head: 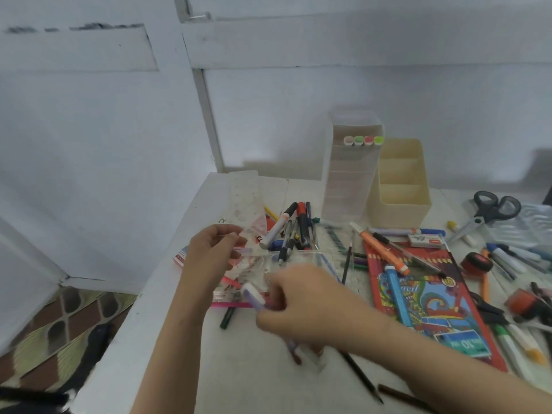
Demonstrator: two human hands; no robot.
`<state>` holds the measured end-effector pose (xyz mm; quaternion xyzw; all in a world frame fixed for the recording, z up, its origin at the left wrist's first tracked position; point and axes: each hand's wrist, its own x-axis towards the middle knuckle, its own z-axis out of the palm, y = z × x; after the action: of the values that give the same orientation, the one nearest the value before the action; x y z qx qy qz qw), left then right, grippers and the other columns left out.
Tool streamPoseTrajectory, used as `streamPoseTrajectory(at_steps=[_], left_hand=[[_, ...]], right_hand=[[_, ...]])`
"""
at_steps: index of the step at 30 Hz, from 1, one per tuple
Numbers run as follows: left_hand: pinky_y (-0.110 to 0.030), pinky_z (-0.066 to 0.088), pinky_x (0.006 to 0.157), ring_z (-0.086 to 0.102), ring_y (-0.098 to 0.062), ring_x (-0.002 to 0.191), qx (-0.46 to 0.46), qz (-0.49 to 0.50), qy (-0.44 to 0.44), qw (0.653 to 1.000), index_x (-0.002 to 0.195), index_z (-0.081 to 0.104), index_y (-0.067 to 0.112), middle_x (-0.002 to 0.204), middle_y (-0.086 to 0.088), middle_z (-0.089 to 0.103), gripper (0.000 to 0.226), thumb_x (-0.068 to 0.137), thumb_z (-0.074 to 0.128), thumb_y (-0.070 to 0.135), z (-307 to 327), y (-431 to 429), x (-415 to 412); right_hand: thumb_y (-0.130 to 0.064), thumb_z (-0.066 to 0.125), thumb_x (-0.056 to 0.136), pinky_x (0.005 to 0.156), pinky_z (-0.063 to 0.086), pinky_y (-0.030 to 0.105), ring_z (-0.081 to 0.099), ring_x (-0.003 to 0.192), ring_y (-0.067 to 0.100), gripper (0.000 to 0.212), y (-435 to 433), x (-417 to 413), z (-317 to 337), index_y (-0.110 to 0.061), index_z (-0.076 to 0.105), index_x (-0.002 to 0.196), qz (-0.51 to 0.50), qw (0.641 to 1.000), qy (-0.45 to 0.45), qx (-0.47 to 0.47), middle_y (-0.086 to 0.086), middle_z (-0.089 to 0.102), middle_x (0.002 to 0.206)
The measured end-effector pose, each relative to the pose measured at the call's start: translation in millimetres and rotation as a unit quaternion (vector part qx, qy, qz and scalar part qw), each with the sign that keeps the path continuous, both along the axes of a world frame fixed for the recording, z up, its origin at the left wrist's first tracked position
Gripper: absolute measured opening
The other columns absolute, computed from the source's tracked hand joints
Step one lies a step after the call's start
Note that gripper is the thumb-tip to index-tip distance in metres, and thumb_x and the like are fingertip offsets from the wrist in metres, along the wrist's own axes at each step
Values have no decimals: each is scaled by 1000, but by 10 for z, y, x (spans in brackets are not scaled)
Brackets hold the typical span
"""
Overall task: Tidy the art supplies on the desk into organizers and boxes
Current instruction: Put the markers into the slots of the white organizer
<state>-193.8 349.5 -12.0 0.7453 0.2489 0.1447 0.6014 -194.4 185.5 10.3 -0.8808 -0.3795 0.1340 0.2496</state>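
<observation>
My left hand (213,252) pinches the near end of a clear plastic ruler (245,195) that points away toward the wall. My right hand (301,303) grips a white marker with a lilac cap (253,295), held just over a clear plastic box (301,258) with pens and a pink marker inside. Behind the box lies a pile of pens and markers (294,231). Further back stand a tall translucent marker organizer (351,174) holding several markers and a cream organizer (400,189).
A red colour-pencil box (430,297) lies to the right with a blue glue stick (398,291) and an orange marker (382,251) on it. Scissors (487,212), a clear tray (525,225) and many markers crowd the far right. The desk's left edge (167,282) drops to the floor.
</observation>
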Motion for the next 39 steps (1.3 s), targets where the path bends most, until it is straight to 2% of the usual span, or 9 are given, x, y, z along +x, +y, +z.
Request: streamPoseTrajectory(at_steps=[3, 7, 13, 19, 24, 28, 30, 34, 39], left_hand=[[-21, 46, 57, 59, -8, 63, -11, -20, -27, 999, 90, 66, 21, 73, 8, 70, 19, 91, 51, 9, 85, -90, 54], [-20, 45, 54, 59, -7, 60, -3, -59, -44, 997, 88, 66, 21, 72, 7, 71, 20, 91, 51, 9, 176, -226, 163], [-19, 44, 53, 58, -8, 61, -1, -103, -45, 994, 93, 67, 16, 73, 6, 69, 18, 91, 52, 7, 270, -408, 390], [-12, 43, 47, 55, -1, 52, -6, -119, -44, 992, 88, 66, 17, 70, 7, 69, 18, 91, 52, 7, 281, -452, 487], [-19, 47, 53, 58, -7, 59, -5, -117, -28, 993, 92, 66, 15, 76, 4, 70, 17, 92, 51, 6, 227, -397, 484], [-22, 47, 56, 58, -10, 60, -18, -106, -20, 994, 90, 66, 16, 72, 5, 69, 17, 91, 53, 6, 193, -333, 470], [-24, 47, 56, 58, -13, 63, -22, -103, -18, 994, 90, 67, 15, 72, 5, 70, 14, 90, 55, 7, 180, -302, 462], [-26, 49, 57, 59, -14, 64, -13, -92, -8, 996, 92, 68, 15, 76, 1, 71, 17, 90, 54, 6, 146, -242, 464], [-25, 48, 58, 59, -15, 64, -4, -98, 5, 995, 94, 68, 13, 79, 0, 71, 16, 91, 53, 7, 102, -210, 463]], right_hand=[[-33, 66, 76, 46, 41, 15, 53, 54, 1, 18, -98, 283, 116, -20, 54, 81, -56, 994, 43, 88, -5, 59, 69], [-21, 63, 84, 46, 49, 19, 57, 49, 5, 46, -233, 631, 199, -31, 38, 121, -115, 972, 38, 203, 2, 61, 70], [-21, 57, 92, 63, 51, 22, 61, 60, 5, 26, -367, 1041, 425, -25, 46, 114, -138, 945, -159, 250, -10, 62, 78], [-3, 60, 87, 59, 38, 2, 59, 61, 1, 27, -521, 1387, 760, -12, 46, 108, -168, 836, -336, 400, -12, 59, 65], [-8, 55, 92, 62, 50, 25, 62, 64, 13, 23, -556, 1560, 734, -14, 38, 106, -128, 834, -392, 366, -5, 63, 73], [-9, 57, 92, 55, 43, 17, 60, 62, 13, 27, -543, 1611, 592, -21, 35, 103, -138, 841, -433, 292, 1, 63, 84], [-8, 61, 89, 50, 37, 13, 58, 62, 18, 27, -533, 1615, 522, -18, 40, 103, -129, 840, -472, 235, 4, 63, 85], [-8, 67, 85, 57, 45, 28, 58, 67, 24, 14, -516, 1668, 452, -1, 62, 96, -89, 841, -503, 178, 10, 62, 83], [-13, 68, 85, 58, 45, 32, 57, 69, 26, 14, -530, 1758, 394, -2, 68, 93, -104, 841, -513, 134, 12, 61, 83]])
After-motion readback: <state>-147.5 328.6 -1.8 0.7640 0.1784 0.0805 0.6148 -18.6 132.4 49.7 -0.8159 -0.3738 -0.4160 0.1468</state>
